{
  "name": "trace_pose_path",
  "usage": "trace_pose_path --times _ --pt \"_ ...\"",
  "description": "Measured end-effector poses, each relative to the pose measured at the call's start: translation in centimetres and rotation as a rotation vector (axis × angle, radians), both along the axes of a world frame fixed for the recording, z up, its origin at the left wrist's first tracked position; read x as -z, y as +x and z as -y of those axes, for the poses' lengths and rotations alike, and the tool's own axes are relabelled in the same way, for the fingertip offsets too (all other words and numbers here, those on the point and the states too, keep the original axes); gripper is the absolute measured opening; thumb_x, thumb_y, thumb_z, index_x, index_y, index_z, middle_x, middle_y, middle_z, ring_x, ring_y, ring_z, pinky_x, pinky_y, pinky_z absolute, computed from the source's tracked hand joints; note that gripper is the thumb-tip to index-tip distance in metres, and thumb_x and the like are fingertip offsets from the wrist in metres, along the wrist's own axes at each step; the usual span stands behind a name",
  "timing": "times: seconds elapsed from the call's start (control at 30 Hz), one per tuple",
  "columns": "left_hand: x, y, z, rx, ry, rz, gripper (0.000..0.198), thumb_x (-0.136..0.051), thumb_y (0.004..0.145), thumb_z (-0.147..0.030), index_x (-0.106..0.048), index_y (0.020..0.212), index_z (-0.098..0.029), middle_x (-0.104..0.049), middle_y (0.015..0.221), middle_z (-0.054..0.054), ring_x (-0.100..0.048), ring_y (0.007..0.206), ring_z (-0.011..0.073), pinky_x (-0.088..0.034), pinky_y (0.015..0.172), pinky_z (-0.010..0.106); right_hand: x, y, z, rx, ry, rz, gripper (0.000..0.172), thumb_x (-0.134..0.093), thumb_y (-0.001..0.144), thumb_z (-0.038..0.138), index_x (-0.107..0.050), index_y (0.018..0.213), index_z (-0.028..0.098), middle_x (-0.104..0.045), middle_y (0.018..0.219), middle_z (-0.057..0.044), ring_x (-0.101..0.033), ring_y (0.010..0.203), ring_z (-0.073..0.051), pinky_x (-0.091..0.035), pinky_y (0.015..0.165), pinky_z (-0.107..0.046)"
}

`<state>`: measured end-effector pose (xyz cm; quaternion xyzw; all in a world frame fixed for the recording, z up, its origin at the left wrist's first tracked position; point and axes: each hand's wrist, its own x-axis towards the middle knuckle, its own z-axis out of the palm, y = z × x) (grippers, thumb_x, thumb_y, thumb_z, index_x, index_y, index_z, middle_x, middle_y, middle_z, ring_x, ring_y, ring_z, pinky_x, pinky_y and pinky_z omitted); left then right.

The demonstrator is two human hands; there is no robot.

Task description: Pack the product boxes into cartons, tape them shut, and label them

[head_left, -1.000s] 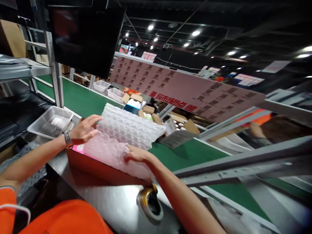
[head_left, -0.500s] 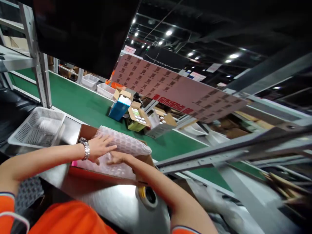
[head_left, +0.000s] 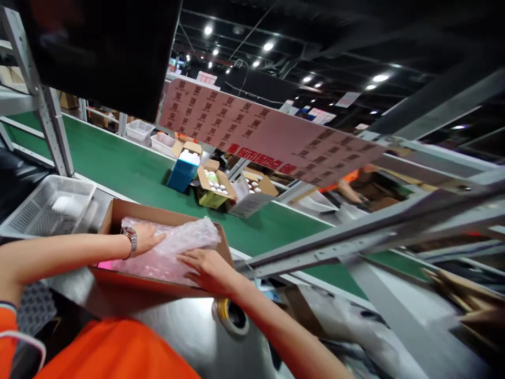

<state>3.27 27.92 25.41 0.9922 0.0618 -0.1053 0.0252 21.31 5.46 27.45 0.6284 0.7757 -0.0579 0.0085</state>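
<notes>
In front of me an open cardboard box (head_left: pixel 158 295) stands on a metal bench, with clear bubble wrap (head_left: pixel 173 250) filling it. Something pink shows through the wrap and at the box's left end. My left hand (head_left: pixel 145 238), with a metal watch at the wrist, lies with outstretched fingers on the left part of the wrap. Over the right part rests my right hand (head_left: pixel 205 267), its fingers extended and apart, touching the wrap near the box's front wall. Neither hand grips anything. What lies under the wrap is hidden.
A white perforated basket (head_left: pixel 51 205) sits left of the box, a tape roll (head_left: pixel 232 317) in front. Across the green conveyor (head_left: pixel 114 152) stand a blue carton (head_left: pixel 183 171) and two opened cartons of white-capped bottles. A metal beam (head_left: pixel 315 250) slants on the right; a co-worker's arm (head_left: pixel 347 187) shows beyond.
The raised bubble wrap has been pressed down into the box. My hands have moved apart, the left toward the box's left end and the right toward its right side. The view has shifted slightly.
</notes>
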Motion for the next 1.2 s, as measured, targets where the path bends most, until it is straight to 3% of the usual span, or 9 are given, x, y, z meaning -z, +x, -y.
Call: trace_pose_path --times 0.1,0.17,0.27,0.47,0.63,0.8,0.9,0.97,1.2 --pt "1.9 0.1 0.0 -0.004 0.008 -0.097 0.062 -0.053 0.104 -0.024 -0.055 0.165 -0.035 -0.07 0.143 0.019 -0.071 0.123 0.0403 -0.057 0.099 0.051 0.4 1.3 0.8 0.011 0.189 0.085 0.063 -0.075 0.099 0.027 -0.06 0.16 0.022 -0.057 0.166 -0.02 -0.05 0.156 -0.04 -0.042 0.129 -0.061" --pt "2.9 0.1 -0.2 0.029 -0.012 -0.146 0.085 -0.076 0.088 -0.032 -0.049 0.169 -0.033 -0.059 0.16 0.021 -0.06 0.141 0.0465 -0.054 0.108 0.059 1.2 2.5 0.4 0.069 0.068 0.108 0.09 -0.088 0.087 0.033 -0.05 0.168 0.025 -0.04 0.178 -0.022 -0.031 0.166 -0.049 -0.027 0.131 -0.076" --pt "2.8 0.2 -0.5 0.041 -0.099 -0.209 0.114 -0.094 0.059 -0.036 -0.053 0.166 -0.028 -0.04 0.176 0.024 -0.036 0.16 0.0569 -0.039 0.12 0.077 3.2 4.1 -1.0 0.103 -0.321 -0.003 0.092 -0.084 0.086 0.03 -0.046 0.17 0.028 -0.04 0.177 -0.021 -0.04 0.162 -0.049 -0.029 0.128 -0.08" --pt "1.3 2.0 2.2 0.022 -0.205 -0.045 0.123 -0.079 0.073 -0.081 -0.04 0.175 -0.025 -0.011 0.186 0.023 -0.017 0.166 0.0596 -0.021 0.127 0.08 4.9 4.7 -2.8 0.151 -0.486 -0.146 0.078 -0.079 0.085 0.021 -0.06 0.161 0.025 -0.037 0.178 -0.018 -0.046 0.158 -0.05 -0.038 0.128 -0.074" --pt "4.6 2.5 3.6 -0.022 -0.185 -0.15 0.137 -0.086 0.058 -0.088 -0.039 0.175 -0.034 -0.005 0.187 0.022 -0.016 0.163 0.0657 -0.019 0.121 0.087 2.2 8.8 1.9 0.084 -0.114 -0.328 0.066 -0.064 0.104 0.042 -0.053 0.167 0.028 -0.049 0.174 -0.013 -0.057 0.153 -0.036 -0.046 0.13 -0.055" --pt "7.1 2.1 2.7 0.018 -0.208 -0.177 0.146 -0.087 0.054 -0.09 -0.031 0.177 -0.035 0.0 0.187 0.023 -0.019 0.162 0.0664 -0.023 0.121 0.087 7.6 12.5 7.6 0.328 0.492 -0.375 0.072 -0.027 0.115 0.054 0.0 0.18 0.035 0.006 0.189 -0.002 0.003 0.174 -0.034 -0.019 0.139 -0.069" --pt "7.9 2.0 2.9 0.07 -0.198 -0.136 0.143 -0.085 0.057 -0.092 -0.033 0.177 -0.035 -0.002 0.186 0.027 -0.02 0.16 0.0697 -0.021 0.117 0.092 12.9 9.8 6.2 0.337 0.473 -0.486 0.073 0.002 0.112 0.057 0.023 0.176 0.028 0.016 0.188 -0.004 0.012 0.173 -0.03 -0.019 0.139 -0.067" --pt "8.2 2.1 3.1 0.091 -0.19 -0.092 0.143 -0.086 0.056 -0.093 -0.036 0.176 -0.034 -0.003 0.185 0.028 -0.019 0.159 0.072 -0.017 0.115 0.095 14.5 7.4 3.7 0.243 0.376 -0.433 0.083 -0.009 0.112 0.065 0.02 0.176 0.021 0.008 0.188 -0.011 0.009 0.174 -0.032 -0.018 0.139 -0.067" --pt "8.3 3.8 1.7 0.144 -0.207 -0.087 0.148 -0.084 0.054 -0.096 -0.035 0.177 -0.03 -0.006 0.184 0.031 -0.022 0.157 0.0724 -0.016 0.116 0.095 12.4 4.7 1.3 0.2 0.185 -0.257 0.092 -0.049 0.109 0.058 -0.009 0.179 0.014 -0.015 0.185 -0.021 -0.011 0.174 -0.035 -0.019 0.139 -0.068"
